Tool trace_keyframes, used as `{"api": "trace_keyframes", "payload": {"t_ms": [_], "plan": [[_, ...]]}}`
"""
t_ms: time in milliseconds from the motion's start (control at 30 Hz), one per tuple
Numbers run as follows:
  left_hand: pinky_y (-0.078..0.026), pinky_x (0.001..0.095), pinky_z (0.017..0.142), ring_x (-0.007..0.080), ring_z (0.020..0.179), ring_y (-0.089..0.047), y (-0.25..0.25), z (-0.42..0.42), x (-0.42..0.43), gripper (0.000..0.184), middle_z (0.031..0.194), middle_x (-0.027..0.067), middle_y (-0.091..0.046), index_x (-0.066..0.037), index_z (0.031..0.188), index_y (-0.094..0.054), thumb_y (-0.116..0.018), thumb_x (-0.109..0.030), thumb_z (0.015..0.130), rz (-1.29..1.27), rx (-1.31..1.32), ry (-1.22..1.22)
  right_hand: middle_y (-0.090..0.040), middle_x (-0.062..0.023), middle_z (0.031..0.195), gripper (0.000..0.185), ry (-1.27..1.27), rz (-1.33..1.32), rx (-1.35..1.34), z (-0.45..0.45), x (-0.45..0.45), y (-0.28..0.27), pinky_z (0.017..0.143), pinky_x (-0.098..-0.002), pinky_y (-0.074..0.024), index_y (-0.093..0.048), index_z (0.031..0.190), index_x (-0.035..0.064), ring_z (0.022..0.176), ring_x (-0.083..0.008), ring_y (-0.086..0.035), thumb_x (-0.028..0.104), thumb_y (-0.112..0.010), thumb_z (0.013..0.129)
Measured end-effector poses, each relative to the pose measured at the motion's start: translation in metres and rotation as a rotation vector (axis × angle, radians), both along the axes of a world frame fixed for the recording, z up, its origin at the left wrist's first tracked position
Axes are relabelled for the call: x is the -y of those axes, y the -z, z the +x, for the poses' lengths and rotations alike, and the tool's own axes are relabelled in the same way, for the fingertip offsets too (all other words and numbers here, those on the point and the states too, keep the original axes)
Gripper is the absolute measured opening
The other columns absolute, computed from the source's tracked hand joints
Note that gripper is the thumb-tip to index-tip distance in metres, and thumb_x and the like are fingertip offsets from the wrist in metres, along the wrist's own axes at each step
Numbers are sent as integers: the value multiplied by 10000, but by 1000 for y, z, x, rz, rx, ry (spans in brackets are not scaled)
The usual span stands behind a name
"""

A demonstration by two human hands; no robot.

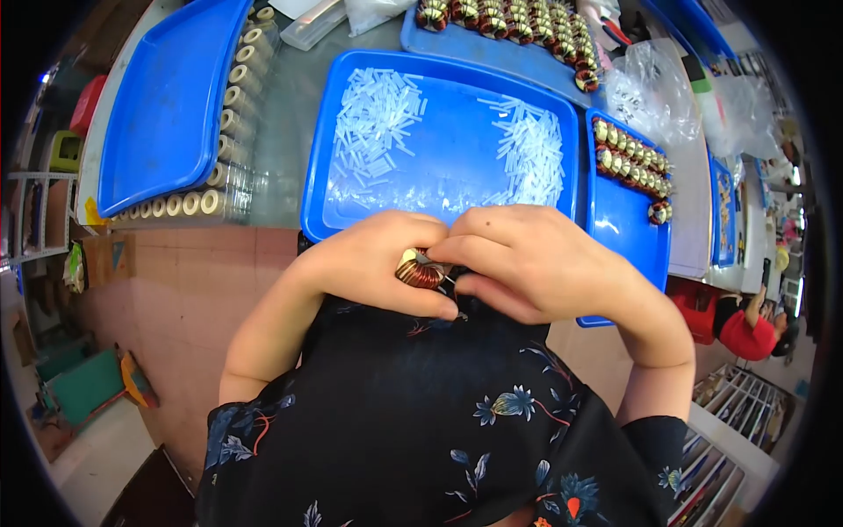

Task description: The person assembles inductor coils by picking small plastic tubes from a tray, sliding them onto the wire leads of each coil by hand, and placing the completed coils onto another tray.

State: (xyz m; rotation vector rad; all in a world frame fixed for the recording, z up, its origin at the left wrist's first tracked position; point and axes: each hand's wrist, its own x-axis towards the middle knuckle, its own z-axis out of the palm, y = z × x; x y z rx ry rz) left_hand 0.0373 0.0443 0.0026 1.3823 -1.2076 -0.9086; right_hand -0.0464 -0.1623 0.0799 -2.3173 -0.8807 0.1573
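Note:
A small ring-shaped coil (421,270), wound with copper wire and pale yellow on one part, is held at the near edge of a blue tray (320,140). My left hand (378,262) is closed around it, thumb below and fingers above. My right hand (527,262) is on the coil's right side, its fingertips pinched together close to the thin wire ends. Whether the right fingers grip a wire or something else is hidden. Short clear tube pieces lie in two heaps, a left heap (378,119) and a right heap (531,149), in that tray.
Rows of finished-looking coils stand on a back tray (421,39) and a right tray (615,263). At left, an empty blue tray (171,97) rests over pale rings (211,202). Plastic bags (654,88) lie back right. A person in red (746,332) is far right.

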Motion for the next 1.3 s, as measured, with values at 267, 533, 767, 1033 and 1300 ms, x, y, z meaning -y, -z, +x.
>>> {"api": "trace_keyframes", "payload": {"t_ms": [267, 533, 767, 1033, 1300], "plan": [[-468, 346, 633, 234, 704, -600, -3, -3, 2, 481, 768, 90, -601, -13, 865, -624, -882, -375, 681, 95, -60, -39, -572, -46, 845, 273, 42, -56, 204, -5, -5, 13, 659, -387, -511, -607, 959, 79, 790, -264, -628, 160, -720, 724], [-488, 381, 649, 302, 736, -644, -3, -9, 6, 401, 798, 127, -628, -9, 867, -618, -838, -308, 717, 29, 160, 30, -582, -52, 834, 208, -84, 8, 126, -3, 5, 9, 594, -378, -496, -627, 925, 99, 722, -259, -617, 121, -678, 724], [-500, 392, 739, 311, 864, -654, -24, -10, 17, 515, 991, 127, -664, -36, 1104, -638, -844, -308, 718, 214, 105, 306, -617, -83, 824, 170, -300, -273, -178, 8, 9, -30, 570, -407, -498, -639, 939, 88, 729, -288, -648, 105, -654, 770], [-466, 390, 692, 312, 790, -586, -22, -5, 7, 486, 837, 123, -574, -17, 936, -597, -848, -367, 712, -5, 219, -67, -637, -49, 872, 137, 28, 87, 91, 4, 18, 3, 619, -373, -519, -675, 946, 108, 759, -273, -642, 139, -706, 816], [-466, 398, 627, 320, 730, -590, -22, -23, 7, 427, 820, 107, -560, -42, 934, -579, -855, -275, 705, 8, 447, -386, -639, -26, 928, 222, 161, 53, 269, -8, 12, 15, 625, -344, -520, -678, 937, 109, 812, -229, -659, 124, -747, 726]]}}
